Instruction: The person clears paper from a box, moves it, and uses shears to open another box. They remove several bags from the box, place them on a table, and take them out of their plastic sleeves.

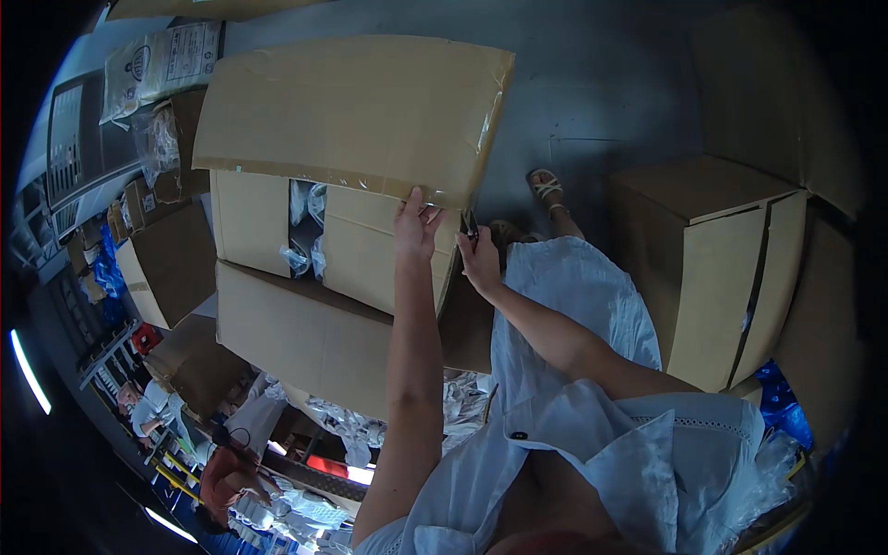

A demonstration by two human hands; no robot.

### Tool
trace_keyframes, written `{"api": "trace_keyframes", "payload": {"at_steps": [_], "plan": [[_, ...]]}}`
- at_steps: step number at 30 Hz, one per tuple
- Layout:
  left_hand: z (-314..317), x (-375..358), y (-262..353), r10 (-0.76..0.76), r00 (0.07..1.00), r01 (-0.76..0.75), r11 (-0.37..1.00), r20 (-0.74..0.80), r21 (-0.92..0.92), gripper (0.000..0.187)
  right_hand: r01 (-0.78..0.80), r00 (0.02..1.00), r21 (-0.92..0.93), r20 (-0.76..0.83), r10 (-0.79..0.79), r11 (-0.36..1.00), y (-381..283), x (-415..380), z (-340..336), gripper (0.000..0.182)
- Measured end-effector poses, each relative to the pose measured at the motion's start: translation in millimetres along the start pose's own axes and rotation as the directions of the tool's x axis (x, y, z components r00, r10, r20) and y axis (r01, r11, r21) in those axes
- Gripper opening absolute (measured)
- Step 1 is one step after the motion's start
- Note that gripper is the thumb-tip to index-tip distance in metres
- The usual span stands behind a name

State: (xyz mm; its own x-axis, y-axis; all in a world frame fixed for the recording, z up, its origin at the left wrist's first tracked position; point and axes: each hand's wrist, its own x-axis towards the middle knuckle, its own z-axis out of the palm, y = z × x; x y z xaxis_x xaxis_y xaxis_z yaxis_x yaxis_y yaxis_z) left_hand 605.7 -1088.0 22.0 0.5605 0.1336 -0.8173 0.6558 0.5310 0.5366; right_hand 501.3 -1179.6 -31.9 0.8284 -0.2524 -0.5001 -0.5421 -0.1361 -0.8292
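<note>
A large cardboard box [370, 240] stands in front of me, with one broad top flap [351, 111] raised. Shiny tape runs along that flap's edges. My left hand [418, 225] grips the flap's lower edge near its corner, a finger over the tape and the others curled beneath. Just beside it, my right hand [479, 262] is closed around a small dark scissors-like tool [470, 223], its tip at the flap's corner. Between the inner flaps a gap shows clear plastic-wrapped items [307, 227]; the rest of the contents is hidden.
Another cardboard box [721, 277] stands to the right, near a sandalled foot [545, 183]. More cartons [171, 268] and a printed white sack [162, 69] are at the left. Two people work at the lower left, one in a red top [227, 481], among piled white goods [296, 509].
</note>
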Motion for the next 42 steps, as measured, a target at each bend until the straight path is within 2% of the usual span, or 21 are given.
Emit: {"api": "trace_keyframes", "payload": {"at_steps": [2,3,5,9,12,14,15,17,18,20,21,23,25,27,28,30,32,35,37,41,42], "plan": [[-2.2,0.3,-0.9,0.006,1.0,-0.006,1.0,0.006,0.013,0.024,-0.166,0.983,0.011,0.075,0.165,0.986,-13.0,9.9,0.2,0.036],[-3.5,0.6,-0.9,0.014,1.0,-0.014,1.0,0.013,0.022,0.022,-0.166,0.984,0.011,0.075,0.164,0.986,-13.2,11.3,2.2,0.036],[-4.1,0.3,-1.5,0.018,1.0,-0.018,1.0,0.022,0.011,0.021,-0.068,0.997,-0.047,-0.044,0.066,0.997,-14.2,13.2,2.6,0.037],[-3.6,-0.9,-1.4,0.024,1.0,-0.024,1.0,0.014,-0.001,0.02,-0.095,0.993,-0.014,-0.073,0.094,0.995,-14.0,14.0,4.5,0.039],[-3.9,-0.3,-1.1,0.029,0.999,-0.029,1.0,0.037,-0.011,0.021,-0.145,0.988,-0.085,-0.061,0.141,0.986,-13.7,16.4,7.6,0.039],[-2.1,-1.4,-0.9,0.033,0.999,-0.032,0.999,0.027,-0.015,0.02,-0.111,0.994,-0.27,-0.026,0.108,0.956,-11.7,18.9,4.6,0.039],[-1.9,-1.6,-1.1,0.033,0.999,-0.033,0.999,0.017,-0.017,0.02,-0.111,0.994,-0.27,-0.026,0.108,0.956,-15.1,19.2,0.7,0.039],[-0.8,-1.3,-1.7,0.035,0.999,-0.035,0.999,0.01,-0.019,0.02,-0.04,0.997,-0.456,0.045,0.068,0.889,-21.7,21.0,-11.8,0.04],[0.3,-1.9,-1.6,0.037,0.999,-0.037,0.999,0.0,-0.019,0.02,-0.04,0.997,-0.457,0.042,0.066,0.889,-20.9,22.0,-16.3,0.04],[2.3,-2.7,-0.9,0.043,0.999,-0.043,0.999,-0.008,-0.018,0.019,0.057,0.994,-0.563,0.107,0.005,0.824,-19.7,26.4,-25.6,0.042],[2.7,-4.1,-1.0,0.048,0.999,-0.048,0.999,-0.021,-0.014,0.019,0.059,0.994,-0.563,0.107,0.002,0.824,-18.4,29.7,-33.3,0.042],[1.0,-5.2,0.6,0.045,0.999,-0.045,0.999,-0.031,-0.001,0.018,0.013,1.0,-0.625,0.009,-0.009,0.781,-16.8,39.8,-52.7,0.041],[2.9,-1.9,0.3,0.047,0.999,-0.047,0.999,-0.025,0.001,0.018,-0.002,0.999,-0.627,-0.035,-0.025,0.779,-24.9,50.8,-71.3,0.041],[1.9,-3.5,-0.2,0.039,0.999,-0.039,0.999,-0.03,-0.008,0.018,0.113,0.99,-0.659,0.135,-0.03,0.743,-29.6,45.6,-78.5,0.041],[2.7,-3.1,-1.2,0.04,0.999,-0.041,0.999,-0.032,-0.015,0.018,0.119,0.99,-0.662,0.141,-0.033,0.74,-28.7,40.4,-76.6,0.041],[1.8,-2.6,-1.3,0.04,0.999,-0.04,0.999,-0.036,-0.005,0.018,0.125,0.97,-0.494,0.243,-0.002,0.861,-27.4,25.0,-60.5,0.042],[2.7,-2.0,-2.5,0.049,0.998,-0.05,0.999,-0.049,-0.01,0.018,0.11,0.967,-0.444,0.253,0.007,0.889,-27.9,18.6,-45.4,0.043],[6.3,-4.7,-0.7,0.052,0.997,-0.053,0.998,-0.057,-0.015,0.018,-0.007,0.972,-0.392,0.213,0.098,0.92,-25.8,16.6,-25.8,0.041],[6.4,-6.1,-1.4,0.054,0.997,-0.054,0.998,-0.055,-0.011,0.017,-0.094,0.981,-0.423,0.115,0.156,0.901,-29.6,22.3,-16.3,0.038],[7.1,-6.6,0.8,0.047,0.997,-0.049,0.998,-0.065,-0.032,0.02,-0.15,0.979,-0.363,0.075,0.189,0.92,-34.1,30.6,-8.1,0.039],[7.5,-7.6,1.4,0.039,0.997,-0.044,0.997,-0.064,-0.069,0.022,-0.139,0.988,-0.366,0.005,0.151,0.92,-28.1,32.2,-9.5,0.04]]}}
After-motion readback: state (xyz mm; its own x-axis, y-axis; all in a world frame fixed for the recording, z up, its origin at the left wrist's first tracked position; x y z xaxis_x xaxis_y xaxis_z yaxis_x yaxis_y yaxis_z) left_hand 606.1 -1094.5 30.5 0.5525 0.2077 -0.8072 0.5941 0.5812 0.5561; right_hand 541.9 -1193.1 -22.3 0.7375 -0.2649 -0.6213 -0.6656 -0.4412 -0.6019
